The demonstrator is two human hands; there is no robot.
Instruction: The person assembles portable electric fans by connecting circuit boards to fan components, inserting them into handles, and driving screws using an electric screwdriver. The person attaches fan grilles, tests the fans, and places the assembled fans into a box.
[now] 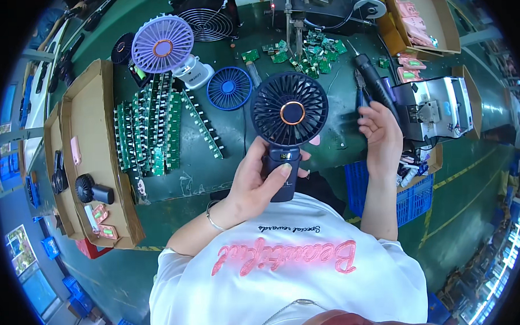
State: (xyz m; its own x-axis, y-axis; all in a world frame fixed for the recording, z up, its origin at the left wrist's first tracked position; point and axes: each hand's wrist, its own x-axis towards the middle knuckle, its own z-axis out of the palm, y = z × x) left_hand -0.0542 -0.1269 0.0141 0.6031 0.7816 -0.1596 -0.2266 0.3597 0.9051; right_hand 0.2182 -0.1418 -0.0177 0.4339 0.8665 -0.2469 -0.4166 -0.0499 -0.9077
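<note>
Dark handheld fan [287,133] — in left hand [256,180]

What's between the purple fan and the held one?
In the head view, a blue round grille, then a slim item near the dark fan in the left hand.

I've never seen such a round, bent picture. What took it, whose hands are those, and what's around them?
No robot here: they are the bare hands of a person. The one picture comes from a wide fisheye camera worn on the head, looking down, which is why straight edges bend. The left hand holds a dark handheld fan by its handle. The right hand looks empty, near some pliers. On the green bench lie strips of circuit boards, a pile of loose boards and a round blue grille; a purple fan stands nearby.
</note>
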